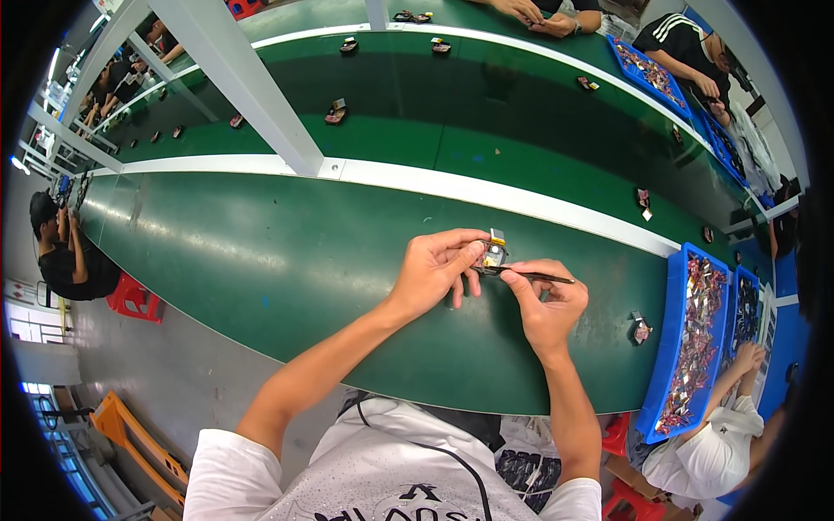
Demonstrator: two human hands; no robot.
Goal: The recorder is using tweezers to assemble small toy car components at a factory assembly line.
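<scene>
My left hand (439, 265) holds a small electronic part (493, 254) with a yellow top and red wires, raised above the green table (261, 252). My right hand (546, 300) grips thin black tweezers (534, 276) whose tip touches the part's lower edge. Both hands meet over the middle of the table, close together.
A blue tray (676, 347) full of small parts stands at the right, with another blue tray (749, 304) beyond it. One small part (640, 329) lies near the tray. A green conveyor belt (486, 113) with scattered parts runs behind a white rail. Other people work at the right, far side and left.
</scene>
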